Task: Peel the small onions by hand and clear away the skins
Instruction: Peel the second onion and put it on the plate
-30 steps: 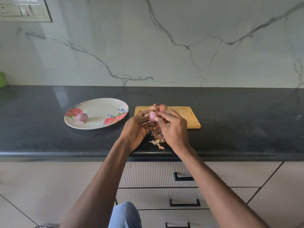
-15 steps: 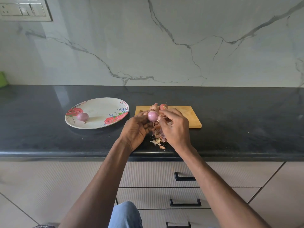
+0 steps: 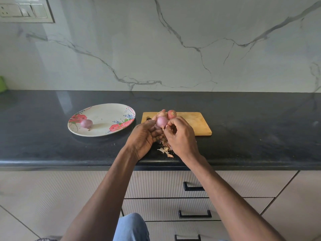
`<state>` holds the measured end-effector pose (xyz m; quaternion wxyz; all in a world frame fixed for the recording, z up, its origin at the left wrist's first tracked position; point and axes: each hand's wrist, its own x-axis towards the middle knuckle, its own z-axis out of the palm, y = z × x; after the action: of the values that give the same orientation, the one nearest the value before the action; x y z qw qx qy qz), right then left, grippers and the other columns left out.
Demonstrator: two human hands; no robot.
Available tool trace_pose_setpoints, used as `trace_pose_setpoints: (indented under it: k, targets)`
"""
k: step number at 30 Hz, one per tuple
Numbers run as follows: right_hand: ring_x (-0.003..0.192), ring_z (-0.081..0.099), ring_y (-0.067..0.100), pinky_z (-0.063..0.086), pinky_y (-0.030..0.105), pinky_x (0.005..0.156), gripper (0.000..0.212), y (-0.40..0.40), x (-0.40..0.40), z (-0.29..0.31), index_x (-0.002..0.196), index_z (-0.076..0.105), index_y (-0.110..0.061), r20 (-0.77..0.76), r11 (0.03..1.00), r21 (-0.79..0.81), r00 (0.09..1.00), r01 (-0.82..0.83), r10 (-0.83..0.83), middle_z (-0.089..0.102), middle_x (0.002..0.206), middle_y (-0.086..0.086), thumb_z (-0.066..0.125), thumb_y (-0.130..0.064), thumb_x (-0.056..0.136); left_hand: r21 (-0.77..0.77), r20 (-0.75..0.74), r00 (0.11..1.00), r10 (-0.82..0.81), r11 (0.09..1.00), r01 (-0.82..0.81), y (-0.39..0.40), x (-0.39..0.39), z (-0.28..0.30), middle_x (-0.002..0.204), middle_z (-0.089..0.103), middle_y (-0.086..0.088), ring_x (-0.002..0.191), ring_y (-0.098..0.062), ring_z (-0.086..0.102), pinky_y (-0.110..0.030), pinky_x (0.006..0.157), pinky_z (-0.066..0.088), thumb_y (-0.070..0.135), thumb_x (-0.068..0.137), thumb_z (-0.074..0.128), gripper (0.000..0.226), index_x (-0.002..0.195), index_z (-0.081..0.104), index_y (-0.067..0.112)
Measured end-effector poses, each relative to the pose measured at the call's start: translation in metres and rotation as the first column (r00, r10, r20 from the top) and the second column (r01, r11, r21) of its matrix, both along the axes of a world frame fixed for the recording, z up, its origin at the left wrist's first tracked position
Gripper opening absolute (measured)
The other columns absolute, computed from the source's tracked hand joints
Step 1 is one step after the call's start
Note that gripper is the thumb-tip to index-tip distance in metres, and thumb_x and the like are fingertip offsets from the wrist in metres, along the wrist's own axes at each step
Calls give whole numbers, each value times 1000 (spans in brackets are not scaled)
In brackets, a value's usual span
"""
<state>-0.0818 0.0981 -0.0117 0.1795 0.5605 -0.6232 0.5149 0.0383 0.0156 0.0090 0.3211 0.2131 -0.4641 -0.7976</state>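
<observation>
- Pinching the peeled onion (image 3: 161, 121) between thumb and curled fingertips, the left hand (image 3: 143, 138) holds it up above the near-left corner of the cutting board (image 3: 196, 123); the onion sits at the hand's 1 o'clock, pale pink and smooth.
- Curled tight, the fingers of the right hand (image 3: 180, 134) meet at the onion's lower end, at about its 5 o'clock, and seem to nip a thin strip of skin or root there; exactly what they hold is too small to tell.
- Both hands nearly touch, with the onion between them at the right hand's 10 o'clock.
- Two unpeeled onions (image 3: 171, 114) lie on the board just behind the held one, at its 12 to 1 o'clock, one reddish and one paler with papery skin.
- A heap of loose skins (image 3: 165, 148) lies on the black counter (image 3: 260, 136) under and between the hands, at 6 o'clock from the held onion, close to the counter's front edge.
- A flowered plate (image 3: 104, 117) rests on the counter at 9 o'clock from the hands, just beside the board; one peeled onion on the plate (image 3: 86, 123) lies in its left part.
- Behind rises a marbled wall (image 3: 173, 49) with a switch panel (image 3: 26, 11) at 10 o'clock; drawers (image 3: 194, 188) with dark handles sit below the counter.
</observation>
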Motion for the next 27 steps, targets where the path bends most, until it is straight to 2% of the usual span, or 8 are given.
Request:
trace_pose_setpoints:
  k: [4, 6, 8, 13, 16, 21, 24, 27]
  targets:
    - [95, 66, 27, 56, 36, 79, 8, 2, -2, 1, 90, 66, -1, 35, 997, -72, 999, 7, -5, 67, 97, 12, 72, 0, 85, 48, -10, 1000, 4, 999, -4, 1, 0, 1, 83, 73, -10, 73, -18, 69, -29, 72, 58, 26, 104, 51, 29, 114, 62, 1]
    - [102, 66, 24, 57, 33, 84, 19, 4, 0, 3, 103, 72, -2, 13, 995, -87, 999, -47, 49, 68, 105, 12, 76, -3, 85, 41, -24, 1000, -9, 999, 10, 1, 1, 2, 83, 73, -9, 74, -18, 69, -30, 74, 57, 26, 104, 51, 27, 113, 62, 4]
    - [98, 65, 19, 58, 27, 80, 29, 4, 1, 2, 112, 74, -4, -26, 993, -83, 996, -87, 85, 67, 105, 10, 78, -3, 83, 30, -34, 999, -18, 999, 19, 2, 0, 2, 83, 72, -7, 75, -18, 69, -31, 76, 56, 25, 104, 50, 22, 110, 63, 8]
    - [86, 66, 19, 56, 25, 80, 11, 4, -2, 1, 95, 76, 1, -71, 988, -142, 996, -66, 56, 70, 92, 9, 75, 3, 84, 41, -45, 999, -22, 999, 24, 3, 1, 4, 85, 72, -13, 73, -20, 71, -29, 66, 60, 20, 105, 49, 18, 107, 61, 7]
    - [86, 64, 12, 53, 17, 79, 7, 3, -3, 2, 89, 75, 1, 33, 993, -118, 999, -13, 17, 71, 92, 8, 75, 4, 83, 35, -58, 998, -20, 999, 22, 2, 2, 2, 93, 74, -18, 79, -23, 74, -30, 66, 60, 12, 106, 45, 19, 115, 59, 4]
    - [86, 65, 14, 52, 16, 78, 8, 3, -4, 2, 91, 75, -1, 59, 997, -79, 998, 8, -4, 72, 95, 7, 75, 2, 83, 27, -74, 997, -13, 1000, 16, 2, 2, 1, 95, 74, -19, 79, -23, 74, -28, 65, 60, 9, 104, 46, 19, 115, 61, 3]
    - [88, 66, 17, 57, 29, 77, 8, 1, -4, 1, 93, 74, -1, 35, 996, -84, 999, 8, -5, 71, 96, 7, 73, 0, 85, -5, -61, 998, -5, 1000, 4, 3, 0, 2, 90, 74, -17, 75, -22, 73, -29, 68, 61, 22, 98, 59, 25, 106, 67, 0]
    - [95, 66, 14, 56, 25, 79, 22, 0, -3, 3, 112, 71, -6, 55, 996, -61, 996, -61, 64, 70, 105, 5, 72, -17, 93, -59, -62, 998, -19, 998, 15, 1, 0, -1, 87, 72, -12, 73, -18, 69, -28, 70, 60, 19, 88, 67, 19, 99, 73, 5]
